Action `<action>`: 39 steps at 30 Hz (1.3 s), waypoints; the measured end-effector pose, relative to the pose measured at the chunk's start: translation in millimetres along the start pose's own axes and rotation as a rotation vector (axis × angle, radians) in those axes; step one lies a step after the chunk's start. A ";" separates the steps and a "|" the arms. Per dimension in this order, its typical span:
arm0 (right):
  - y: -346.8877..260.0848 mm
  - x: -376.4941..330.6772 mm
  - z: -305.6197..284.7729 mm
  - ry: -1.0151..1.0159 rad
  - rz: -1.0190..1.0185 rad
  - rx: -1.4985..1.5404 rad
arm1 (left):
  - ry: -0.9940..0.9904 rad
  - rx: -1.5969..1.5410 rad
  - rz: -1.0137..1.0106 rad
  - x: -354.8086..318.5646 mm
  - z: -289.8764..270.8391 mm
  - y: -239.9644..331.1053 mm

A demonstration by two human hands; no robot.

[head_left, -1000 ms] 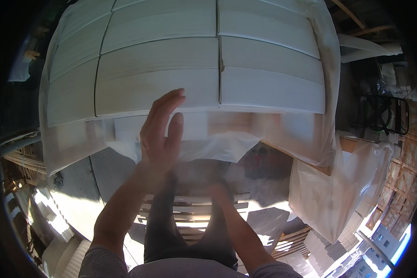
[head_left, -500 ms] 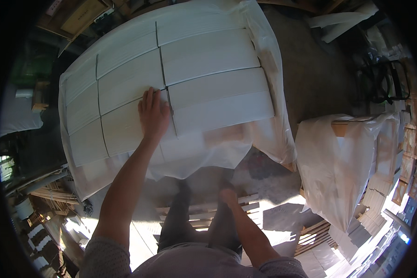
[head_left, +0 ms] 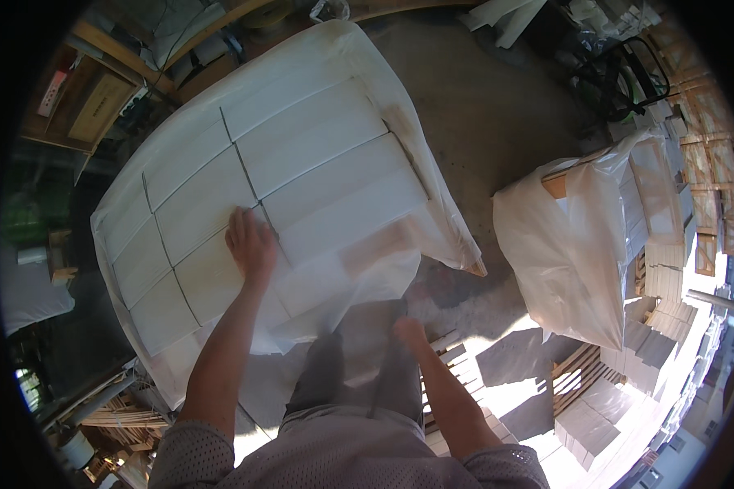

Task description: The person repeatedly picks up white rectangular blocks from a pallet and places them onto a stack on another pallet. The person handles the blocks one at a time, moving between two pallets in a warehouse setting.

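A big pallet stack of long white blocks point(head_left: 302, 155) stands in front of me, with clear plastic sheeting point(head_left: 432, 220) hanging over its edges. My left hand point(head_left: 251, 243) lies flat, palm down, on the top of a near block, at a seam between blocks. It holds nothing. My right hand point(head_left: 408, 330) hangs low beside my thigh, near the loose lower flap of the sheeting. Whether its fingers grip the plastic is not clear.
To the right stands a second stack wrapped in white plastic point(head_left: 579, 244). Wooden pallets point(head_left: 579, 383) and more white blocks lie at lower right. A wooden crate point(head_left: 90, 98) sits at far left, and dark machinery point(head_left: 628, 73) at upper right. Bare concrete floor point(head_left: 497, 122) separates the stacks.
My left hand has come down from the air onto the top of the blocks. The view has swung, so the stack now lies up and left.
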State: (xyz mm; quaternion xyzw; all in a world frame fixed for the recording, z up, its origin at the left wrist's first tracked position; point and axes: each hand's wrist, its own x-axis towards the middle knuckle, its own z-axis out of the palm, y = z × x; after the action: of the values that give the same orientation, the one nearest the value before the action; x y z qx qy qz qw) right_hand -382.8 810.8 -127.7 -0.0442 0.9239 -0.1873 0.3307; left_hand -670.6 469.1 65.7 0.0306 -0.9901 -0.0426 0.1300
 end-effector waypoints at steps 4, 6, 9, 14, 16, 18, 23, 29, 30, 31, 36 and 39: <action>-24.6 -25.1 0.1 0.151 -0.003 0.025 | 0.063 -0.008 0.037 -2.2 1.2 -4.3; -42.6 -49.7 9.9 0.244 0.069 0.062 | 0.070 0.015 0.054 -4.4 1.8 -7.4; -67.5 -86.6 35.0 0.145 0.351 0.280 | 0.122 0.036 0.108 -7.9 1.0 -9.9; -101.5 -180.9 135.5 0.452 0.683 1.434 | 0.137 0.044 0.139 -9.0 -2.7 -7.4; -119.9 -215.8 197.6 0.661 0.519 1.639 | 0.059 0.073 0.126 -9.6 -2.3 -7.2; -134.9 -230.2 254.9 0.750 0.657 1.384 | 0.044 0.115 0.129 -10.5 1.3 -8.7; -201.8 -270.6 326.1 0.913 0.791 1.107 | -0.033 0.257 0.112 -3.6 27.9 -21.7; -281.5 -333.8 303.6 0.526 1.265 1.094 | -0.173 0.481 0.498 29.1 55.5 -48.5; -288.0 -336.7 307.1 0.552 1.264 1.206 | -0.244 0.467 0.566 38.6 55.8 -52.6; -294.4 -338.9 316.2 0.581 1.259 1.317 | -0.278 0.447 0.632 50.8 55.1 -53.1; -322.5 -324.0 405.4 0.565 1.318 1.096 | -0.437 -0.066 0.403 43.6 35.8 -34.9; -334.4 -333.5 447.0 0.580 1.237 0.987 | -0.382 -0.164 0.616 -41.9 12.1 -20.6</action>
State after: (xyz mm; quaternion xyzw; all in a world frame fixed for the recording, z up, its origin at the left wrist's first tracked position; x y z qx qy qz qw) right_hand 142.9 428.1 -121.8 0.6694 0.6422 -0.3585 0.1049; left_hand -632.3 452.5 41.5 -0.2876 -0.9527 -0.0856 -0.0482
